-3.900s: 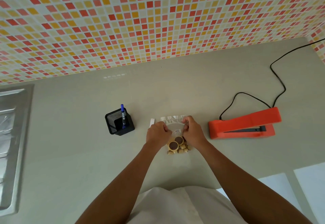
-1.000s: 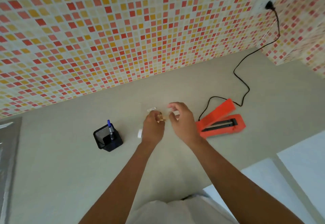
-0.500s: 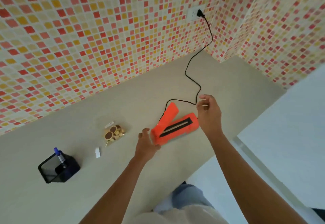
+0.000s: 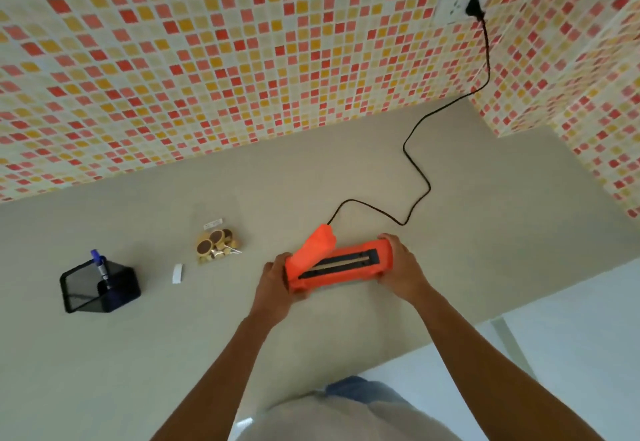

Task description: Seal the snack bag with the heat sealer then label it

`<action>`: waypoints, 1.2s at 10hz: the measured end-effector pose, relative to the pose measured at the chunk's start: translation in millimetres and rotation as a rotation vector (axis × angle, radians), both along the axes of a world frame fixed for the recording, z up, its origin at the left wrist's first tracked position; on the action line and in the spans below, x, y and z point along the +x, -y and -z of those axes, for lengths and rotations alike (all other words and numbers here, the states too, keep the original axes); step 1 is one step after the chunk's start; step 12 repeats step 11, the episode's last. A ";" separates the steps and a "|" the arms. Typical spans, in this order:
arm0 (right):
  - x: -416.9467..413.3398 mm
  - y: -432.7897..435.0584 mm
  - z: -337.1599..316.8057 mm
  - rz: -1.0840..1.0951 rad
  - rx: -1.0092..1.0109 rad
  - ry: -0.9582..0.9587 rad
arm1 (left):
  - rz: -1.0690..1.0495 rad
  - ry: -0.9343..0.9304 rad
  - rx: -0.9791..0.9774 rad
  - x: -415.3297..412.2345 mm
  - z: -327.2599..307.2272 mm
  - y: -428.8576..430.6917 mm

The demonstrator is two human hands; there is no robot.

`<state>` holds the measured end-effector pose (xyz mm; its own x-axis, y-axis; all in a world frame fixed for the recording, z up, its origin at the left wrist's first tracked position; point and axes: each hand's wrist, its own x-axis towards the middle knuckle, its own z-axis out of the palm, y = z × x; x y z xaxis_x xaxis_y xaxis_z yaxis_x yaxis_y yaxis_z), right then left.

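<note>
An orange heat sealer (image 4: 341, 264) lies on the beige counter with its lid raised and the dark sealing strip showing. My left hand (image 4: 275, 284) grips its left end and my right hand (image 4: 398, 267) grips its right end. A clear snack bag (image 4: 216, 244) of round biscuits lies on the counter to the left, apart from both hands. A small white label (image 4: 177, 273) rests left of the bag. Further left, a blue marker (image 4: 101, 267) stands in a black mesh holder (image 4: 98, 290).
The sealer's black cord (image 4: 415, 170) snakes across the counter (image 4: 485, 198) to a wall socket (image 4: 460, 7) at the upper right. Mosaic-tiled walls bound the counter at the back and right. The counter's front edge runs just right of my right hand, with white floor beyond.
Both hands left the snack bag lying on the counter and moved right to the sealer. They now hold its two ends. My view turned right, showing the socket.
</note>
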<state>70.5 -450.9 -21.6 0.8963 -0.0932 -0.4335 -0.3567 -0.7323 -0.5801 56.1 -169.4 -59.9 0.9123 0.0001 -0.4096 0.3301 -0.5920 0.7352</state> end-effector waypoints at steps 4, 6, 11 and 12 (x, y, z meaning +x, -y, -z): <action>134.4 0.2 -24.1 -0.173 0.061 0.101 | -0.144 0.043 -0.002 108.0 -15.8 -4.7; 185.0 -7.6 -21.9 -0.243 0.034 0.039 | -0.102 0.007 0.037 155.7 -21.3 -10.2; 176.5 -20.0 -35.1 -0.289 -0.073 0.065 | -0.087 0.011 0.317 137.3 -53.1 6.1; 176.5 -20.0 -35.1 -0.289 -0.073 0.065 | -0.087 0.011 0.317 137.3 -53.1 6.1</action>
